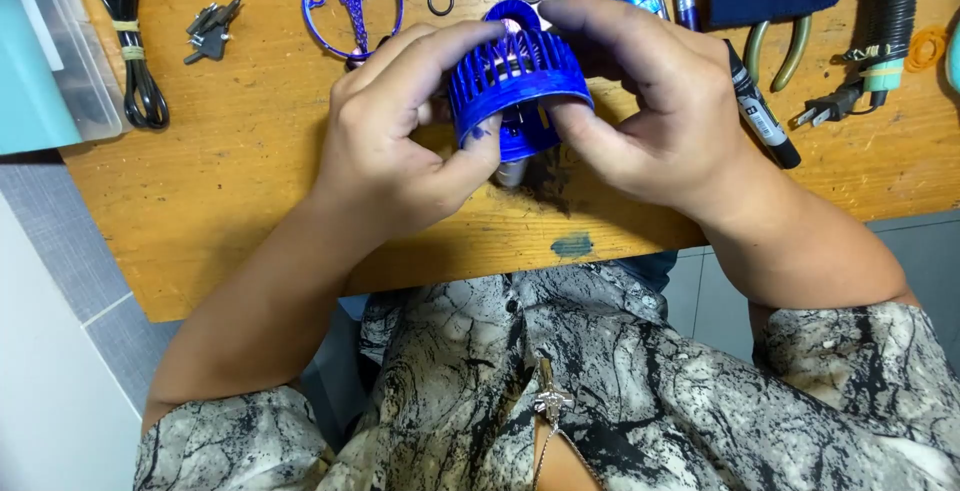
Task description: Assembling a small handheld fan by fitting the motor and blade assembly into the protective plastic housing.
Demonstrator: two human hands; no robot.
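Both hands clamp a ribbed blue plastic fan cover (515, 81), round and slotted: the left hand (400, 131) pinches its near rim, the right hand (640, 101) grips its far side. It sits above the scuffed wooden table (250, 151), near a flat blue grille ring (352, 1).

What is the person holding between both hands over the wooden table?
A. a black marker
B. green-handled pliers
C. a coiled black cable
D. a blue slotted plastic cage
D: the left hand and right hand both grip the blue slotted cage, while the black marker lies on the table.
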